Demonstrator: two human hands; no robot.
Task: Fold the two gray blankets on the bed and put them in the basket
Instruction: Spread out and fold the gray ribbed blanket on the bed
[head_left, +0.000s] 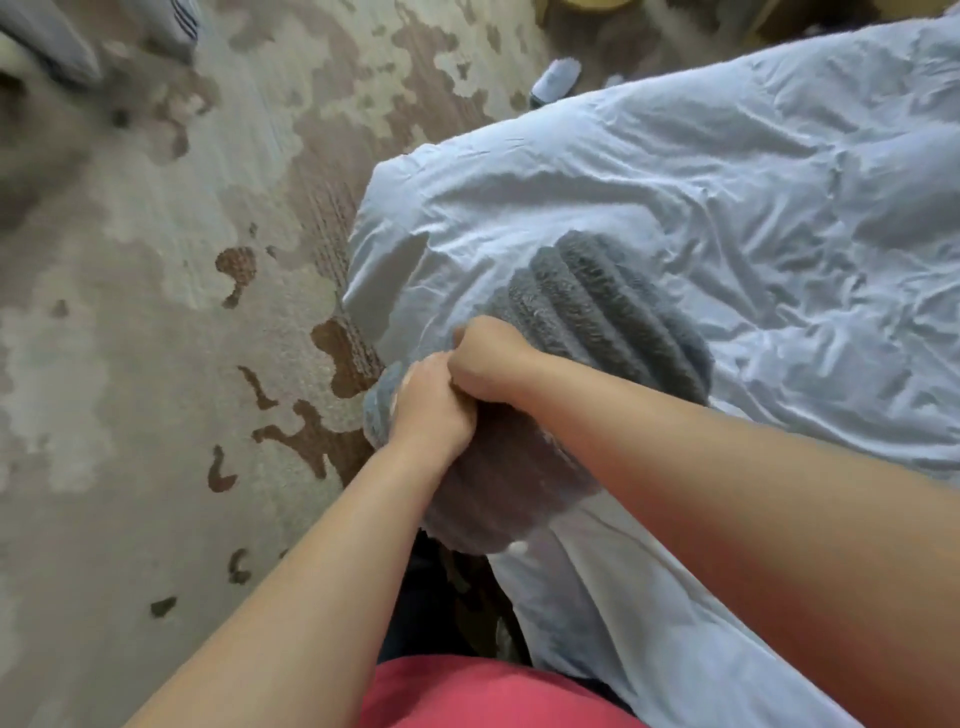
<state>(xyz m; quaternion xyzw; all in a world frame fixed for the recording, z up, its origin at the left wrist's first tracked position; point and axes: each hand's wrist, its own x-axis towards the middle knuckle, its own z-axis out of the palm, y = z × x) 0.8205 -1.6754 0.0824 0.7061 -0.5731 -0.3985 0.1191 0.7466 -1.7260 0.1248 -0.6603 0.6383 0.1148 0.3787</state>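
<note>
A fluffy gray blanket (597, 306) is bunched in thick folds at the near corner of the bed (753, 182), which is covered in a wrinkled pale blue sheet. Part of the blanket hangs down off the bed's edge below my arms. My left hand (434, 408) and my right hand (491, 364) are pressed together at the blanket's edge, and both grip the gray fabric with curled fingers. I see only one gray blanket and no basket.
A beige carpet with brown patches (182, 338) covers the floor to the left of the bed. A pale slipper (555, 80) lies on the floor past the bed's far corner. Blurred furniture stands at the top left and top edge.
</note>
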